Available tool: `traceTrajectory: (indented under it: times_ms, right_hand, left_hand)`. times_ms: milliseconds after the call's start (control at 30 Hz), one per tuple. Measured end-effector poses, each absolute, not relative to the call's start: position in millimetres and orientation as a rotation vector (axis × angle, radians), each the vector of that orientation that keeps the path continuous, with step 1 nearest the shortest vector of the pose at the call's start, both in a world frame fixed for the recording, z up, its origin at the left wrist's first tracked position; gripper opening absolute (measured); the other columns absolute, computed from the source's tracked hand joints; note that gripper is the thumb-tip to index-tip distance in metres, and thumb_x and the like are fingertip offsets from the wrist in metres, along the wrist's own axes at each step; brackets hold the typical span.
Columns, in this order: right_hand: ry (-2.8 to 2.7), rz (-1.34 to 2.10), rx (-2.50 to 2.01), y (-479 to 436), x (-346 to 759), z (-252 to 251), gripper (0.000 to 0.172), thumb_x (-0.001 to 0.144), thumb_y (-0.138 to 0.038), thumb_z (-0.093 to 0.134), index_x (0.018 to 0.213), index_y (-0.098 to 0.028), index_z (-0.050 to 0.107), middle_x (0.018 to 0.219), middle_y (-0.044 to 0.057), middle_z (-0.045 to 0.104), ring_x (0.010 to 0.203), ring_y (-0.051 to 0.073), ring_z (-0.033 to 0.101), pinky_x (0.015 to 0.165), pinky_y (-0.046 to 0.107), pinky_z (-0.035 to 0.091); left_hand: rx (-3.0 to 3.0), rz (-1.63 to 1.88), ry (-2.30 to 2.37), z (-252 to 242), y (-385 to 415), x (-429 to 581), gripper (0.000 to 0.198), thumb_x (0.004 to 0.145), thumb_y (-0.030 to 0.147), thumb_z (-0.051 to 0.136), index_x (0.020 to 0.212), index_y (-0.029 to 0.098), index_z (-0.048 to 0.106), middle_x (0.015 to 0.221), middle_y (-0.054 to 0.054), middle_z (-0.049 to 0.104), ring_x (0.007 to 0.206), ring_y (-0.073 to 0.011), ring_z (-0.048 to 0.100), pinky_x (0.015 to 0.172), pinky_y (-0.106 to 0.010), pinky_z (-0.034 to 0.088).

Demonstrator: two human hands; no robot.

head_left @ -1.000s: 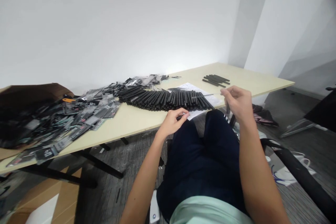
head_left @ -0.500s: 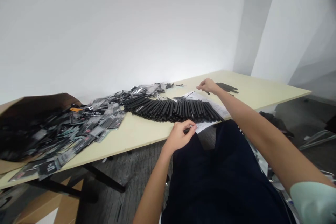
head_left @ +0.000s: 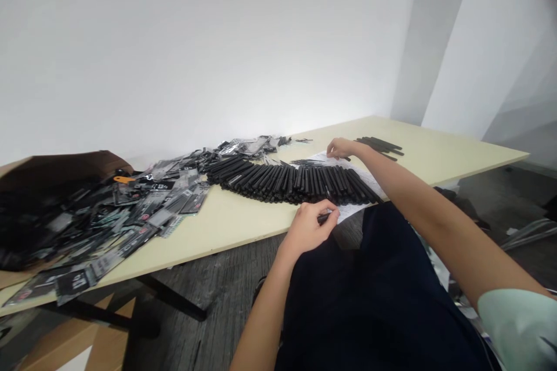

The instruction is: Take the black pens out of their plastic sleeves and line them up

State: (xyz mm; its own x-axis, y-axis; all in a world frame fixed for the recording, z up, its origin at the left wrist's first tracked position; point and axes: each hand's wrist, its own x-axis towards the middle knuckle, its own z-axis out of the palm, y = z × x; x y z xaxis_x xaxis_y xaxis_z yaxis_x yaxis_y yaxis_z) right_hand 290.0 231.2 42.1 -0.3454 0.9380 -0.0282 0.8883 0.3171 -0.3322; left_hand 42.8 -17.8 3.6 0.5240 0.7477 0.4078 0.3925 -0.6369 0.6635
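My left hand (head_left: 308, 227) is at the table's near edge, pinching a thin black rod (head_left: 323, 218) whose tip shows past the fingers. My right hand (head_left: 342, 149) is stretched across the table over a white printed sheet (head_left: 353, 213), and a dark rod end shows under its fingers. A long curved row of black rods (head_left: 291, 184) lies side by side, its right end on the sheet. A smaller bunch of black rods (head_left: 378, 146) lies just beyond my right hand.
Left of the row, a heap of black-and-grey plastic packets (head_left: 152, 200) spreads over the pale table (head_left: 243, 223) and into a brown cardboard box (head_left: 61, 165). An orange item (head_left: 124, 179) lies among them. Grey carpet lies below the table edge.
My right hand has gone from above my lap, forward across the table to the far side of the sheet. My left hand has shifted slightly right, and the view has tilted a little.
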Motion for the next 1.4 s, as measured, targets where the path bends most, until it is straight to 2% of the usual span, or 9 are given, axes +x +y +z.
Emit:
traceTrajectory:
  times_ms: [167,367,633,900,1133,1400]
  right_hand:
    - [-2.439,0.411,-1.738,238.1,284.1,35.7,0.035,0.074,-0.04,0.084,0.091,-0.01,0.082,0.074,0.012,0.078,0.073,0.022,0.07,0.069,0.027,0.05]
    - [-2.493,0.382,-1.734,237.0,285.6,32.7,0.033,0.079,-0.043,0.078,0.083,-0.01,0.082,0.079,0.013,0.079,0.076,0.023,0.07,0.068,0.027,0.05]
    - [-2.552,0.342,-1.683,237.6,280.5,33.9,0.035,0.084,-0.041,0.073,0.095,-0.009,0.083,0.084,0.014,0.08,0.079,0.024,0.071,0.07,0.026,0.049]
    - [-2.622,0.289,-1.743,231.0,276.9,38.5,0.033,0.081,-0.024,0.072,0.106,-0.006,0.081,0.087,0.013,0.08,0.08,0.022,0.072,0.071,0.026,0.05]
    - [-2.663,0.158,-1.899,211.7,274.9,48.5,0.03,0.077,-0.012,0.07,0.105,-0.005,0.079,0.096,0.019,0.079,0.085,0.025,0.072,0.071,0.03,0.05]
    - [-2.679,0.186,-1.992,199.5,288.0,50.6,0.016,0.081,-0.017,0.07,0.091,-0.007,0.078,0.089,0.017,0.077,0.082,0.026,0.07,0.069,0.031,0.048]
  left_hand:
    - [2.268,0.935,0.925,3.0,-17.3,42.5,0.022,0.099,0.031,0.057,0.09,0.019,0.074,0.077,-0.003,0.072,0.072,-0.0176,0.064,0.073,-0.028,0.049]
    - [2.278,0.91,0.951,5.2,-17.9,43.1,0.022,0.098,0.03,0.057,0.089,0.02,0.074,0.079,-0.003,0.073,0.074,-0.0175,0.065,0.074,-0.027,0.048]
    - [2.296,0.902,1.005,7.8,-20.8,44.3,0.023,0.098,0.03,0.057,0.091,0.02,0.076,0.08,-0.003,0.074,0.075,-0.0171,0.067,0.075,-0.025,0.049]
    - [2.279,0.91,1.013,7.3,-21.2,44.3,0.023,0.097,0.032,0.059,0.091,0.021,0.078,0.081,-0.003,0.075,0.077,-0.0192,0.068,0.075,-0.026,0.05]
    - [2.299,0.897,1.001,6.4,-20.8,44.3,0.023,0.098,0.031,0.057,0.09,0.021,0.076,0.081,-0.002,0.076,0.076,-0.0181,0.067,0.076,-0.026,0.048]
    - [2.318,0.876,1.035,5.8,-20.7,44.1,0.022,0.097,0.032,0.058,0.092,0.022,0.077,0.082,-0.001,0.076,0.076,-0.0178,0.067,0.075,-0.026,0.047]
